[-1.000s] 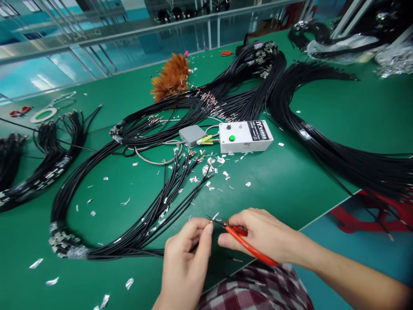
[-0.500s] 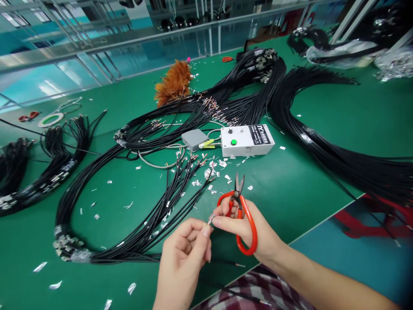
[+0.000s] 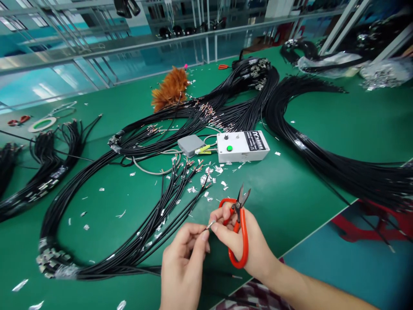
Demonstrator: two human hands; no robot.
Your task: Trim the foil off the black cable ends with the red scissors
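Observation:
My left hand [image 3: 185, 262] pinches the end of a thin black cable [image 3: 222, 273] near the table's front edge; the cable's metal tip [image 3: 210, 224] sticks out between my fingertips. My right hand [image 3: 240, 241] touches that tip with thumb and forefinger while red-handled scissors [image 3: 239, 226] hang looped on its fingers, blades pointing up and away. A looped bundle of black cables [image 3: 135, 232] lies just left of my hands, ends fanned toward a white tester box [image 3: 240, 146] with a green button.
Silver foil scraps [image 3: 206, 178] litter the green table [image 3: 290, 189]. A grey box [image 3: 190, 145] sits beside the tester. More black cable bundles lie at right [image 3: 322, 150] and left [image 3: 41, 172]. A brown feather duster [image 3: 169, 88] and tape roll [image 3: 41, 125] lie farther back. Table edge runs diagonally at right.
The scissors swung from lying flat at the cable tip to hanging upright on my right fingers. Both hands stayed together at the cable tip; the view shifted slightly.

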